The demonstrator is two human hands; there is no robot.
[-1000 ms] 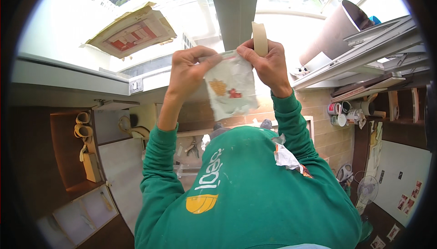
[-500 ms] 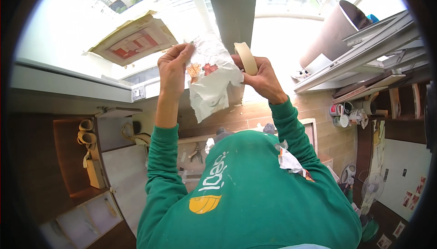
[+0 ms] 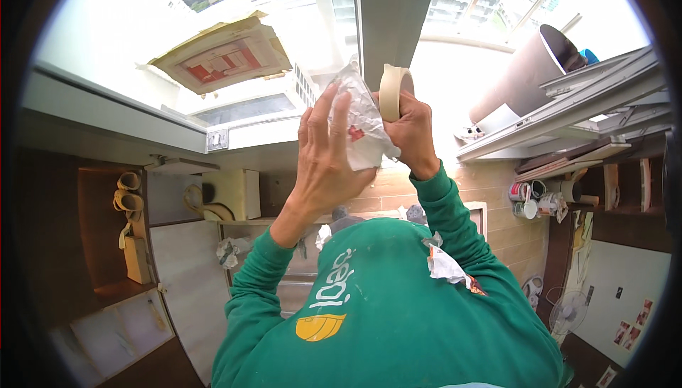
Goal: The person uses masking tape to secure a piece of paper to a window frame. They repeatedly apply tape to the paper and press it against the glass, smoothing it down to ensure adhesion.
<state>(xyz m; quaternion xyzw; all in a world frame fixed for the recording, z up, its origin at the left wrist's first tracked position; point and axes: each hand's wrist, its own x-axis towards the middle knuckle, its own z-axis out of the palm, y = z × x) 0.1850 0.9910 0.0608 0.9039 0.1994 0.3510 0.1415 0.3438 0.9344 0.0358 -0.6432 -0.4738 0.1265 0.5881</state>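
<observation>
A single head-worn fisheye view looks out from the person's head over their green sweatshirt [image 3: 398, 310], which fills the lower middle of the frame at very close range. Relative to the grey window post [image 3: 391, 12] at top centre, both raised hands sit just below it, near the lens. Glazing spreads to either side of the post, and straight edges bend toward the dark round rim.

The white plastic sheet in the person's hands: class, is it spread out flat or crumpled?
Crumpled. The plastic sheet is bunched and creased between the left hand and right hand, which also holds a tape roll.
</observation>
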